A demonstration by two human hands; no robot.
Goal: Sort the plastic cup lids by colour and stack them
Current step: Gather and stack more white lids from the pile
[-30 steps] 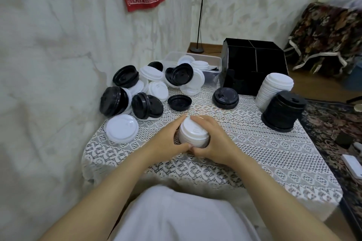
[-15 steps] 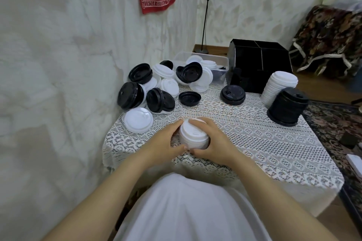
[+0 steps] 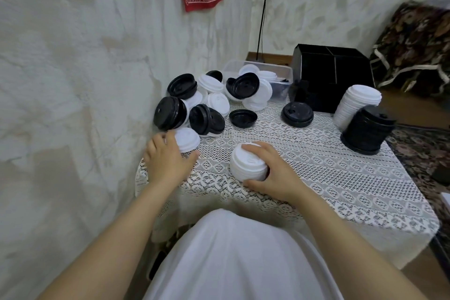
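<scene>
My right hand (image 3: 272, 168) grips a short stack of white lids (image 3: 247, 164) standing on the lace tablecloth (image 3: 341, 178). My left hand (image 3: 165, 158) rests on the near edge of a single white lid (image 3: 186, 139) at the table's left side, fingers curved over its rim. Behind that lid lies a loose pile of black and white lids (image 3: 207, 102) against the wall. A tall white stack (image 3: 355, 107) and a black stack (image 3: 367, 131) stand at the right. One black lid (image 3: 243, 118) lies upside down and a small black stack (image 3: 297, 114) sits mid-table.
A clear plastic tub (image 3: 280, 80) with more lids and a black divided box (image 3: 331, 78) stand at the back. The plaster wall runs close along the table's left edge. A patterned rug (image 3: 418, 153) lies on the floor at right.
My left hand let go of the short white stack and moved left onto the single white lid. My right hand stays on the stack. The camera shifted slightly.
</scene>
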